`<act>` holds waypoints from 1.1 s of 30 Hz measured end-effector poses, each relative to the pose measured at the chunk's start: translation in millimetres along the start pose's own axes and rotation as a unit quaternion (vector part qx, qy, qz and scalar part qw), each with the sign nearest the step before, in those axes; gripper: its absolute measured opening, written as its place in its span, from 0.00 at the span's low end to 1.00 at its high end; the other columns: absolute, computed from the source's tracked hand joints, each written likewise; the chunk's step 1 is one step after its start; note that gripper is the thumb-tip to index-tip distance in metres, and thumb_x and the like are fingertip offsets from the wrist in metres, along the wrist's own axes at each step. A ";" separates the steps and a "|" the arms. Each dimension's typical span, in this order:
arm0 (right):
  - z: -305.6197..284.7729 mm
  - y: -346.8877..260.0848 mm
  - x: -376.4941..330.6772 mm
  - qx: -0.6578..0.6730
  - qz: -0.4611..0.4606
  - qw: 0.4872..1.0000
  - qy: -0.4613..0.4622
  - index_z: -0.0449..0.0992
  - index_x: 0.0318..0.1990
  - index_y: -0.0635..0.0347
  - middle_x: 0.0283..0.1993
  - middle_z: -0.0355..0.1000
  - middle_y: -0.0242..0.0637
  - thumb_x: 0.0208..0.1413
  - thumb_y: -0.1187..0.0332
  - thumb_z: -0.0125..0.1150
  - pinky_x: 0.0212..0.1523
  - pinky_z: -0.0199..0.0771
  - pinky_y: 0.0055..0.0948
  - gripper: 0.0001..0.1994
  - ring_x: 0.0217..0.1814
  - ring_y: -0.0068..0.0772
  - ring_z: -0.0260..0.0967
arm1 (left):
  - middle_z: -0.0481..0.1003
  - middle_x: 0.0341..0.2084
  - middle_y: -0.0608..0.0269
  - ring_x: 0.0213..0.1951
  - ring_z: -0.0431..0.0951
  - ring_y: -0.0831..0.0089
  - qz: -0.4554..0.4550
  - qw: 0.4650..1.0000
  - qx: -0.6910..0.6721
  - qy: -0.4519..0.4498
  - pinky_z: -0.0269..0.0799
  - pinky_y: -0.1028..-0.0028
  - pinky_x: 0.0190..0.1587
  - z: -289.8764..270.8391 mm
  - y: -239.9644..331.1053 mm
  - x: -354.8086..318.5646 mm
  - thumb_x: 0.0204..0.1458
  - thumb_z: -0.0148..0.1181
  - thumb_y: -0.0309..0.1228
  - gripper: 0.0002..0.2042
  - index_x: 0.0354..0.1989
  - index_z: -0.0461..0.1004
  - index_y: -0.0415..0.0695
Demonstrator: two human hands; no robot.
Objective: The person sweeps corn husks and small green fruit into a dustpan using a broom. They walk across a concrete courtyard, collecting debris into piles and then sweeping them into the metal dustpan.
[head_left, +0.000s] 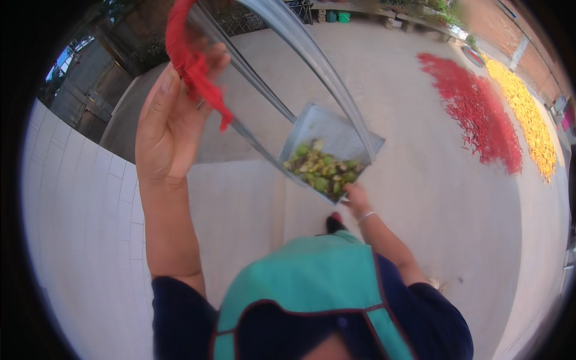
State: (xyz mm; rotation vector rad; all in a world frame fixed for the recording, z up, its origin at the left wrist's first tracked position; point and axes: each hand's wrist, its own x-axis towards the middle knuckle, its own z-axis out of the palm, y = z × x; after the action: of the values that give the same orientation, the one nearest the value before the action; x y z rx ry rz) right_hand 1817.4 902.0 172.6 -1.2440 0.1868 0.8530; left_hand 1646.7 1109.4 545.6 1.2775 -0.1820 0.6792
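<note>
A grey metal dustpan point(330, 120) with long bent metal bars hangs tilted in front of me. Inside its pan lie green and yellowish leaf-like scraps point(321, 170), blurred, with darker bits among them. Red cloth point(191, 63) is wound round the top of the handle, with a frayed end dangling. My left hand point(165, 123) is raised at the upper left and closed on this wrapped part; some fingers are behind the cloth. Low at the pan's near right corner, my right hand point(358, 199) grips the edge, its fingertips partly hidden.
Red chili peppers point(483, 117) are spread on the concrete floor point(408, 240) at the right, with a strip of yellow produce point(528, 114) beyond. A white tiled surface point(78, 210) runs along the left. A green bucket point(344, 17) stands at the back. My shoe point(336, 223) shows below the pan.
</note>
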 end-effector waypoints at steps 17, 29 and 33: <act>279.9 -337.3 466.8 -0.195 0.001 0.974 -0.112 0.64 0.39 0.63 0.33 0.64 0.33 0.45 0.66 0.54 0.32 0.69 0.29 0.14 0.32 0.26 0.63 | 0.64 0.48 0.61 0.48 0.65 0.64 -0.450 0.821 0.075 0.344 0.69 0.60 0.39 -425.3 -508.8 333.4 0.54 0.46 0.40 0.18 0.52 0.59 0.50; 483.9 -570.6 846.0 -0.399 -0.201 0.894 -0.028 0.64 0.37 0.70 0.30 0.65 0.37 0.45 0.63 0.56 0.32 0.65 0.22 0.18 0.30 0.24 0.62 | 0.60 0.53 0.64 0.48 0.67 0.66 -0.377 0.860 -0.107 0.326 0.68 0.58 0.37 -649.5 -679.0 738.0 0.58 0.41 0.41 0.18 0.56 0.56 0.55; 555.8 -656.3 1021.7 -0.196 -0.205 0.950 -0.130 0.64 0.39 0.70 0.31 0.66 0.35 0.49 0.62 0.53 0.31 0.65 0.22 0.18 0.30 0.22 0.62 | 0.59 0.54 0.64 0.49 0.66 0.62 -0.405 0.824 0.007 0.396 0.67 0.57 0.39 -724.2 -733.8 917.6 0.57 0.42 0.41 0.19 0.56 0.55 0.53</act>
State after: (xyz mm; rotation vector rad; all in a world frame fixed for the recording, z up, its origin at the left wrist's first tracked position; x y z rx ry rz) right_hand 2775.4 1825.0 289.7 -1.4550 -0.4628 0.6948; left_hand 2613.2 2020.3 170.1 0.8616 1.0094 0.4032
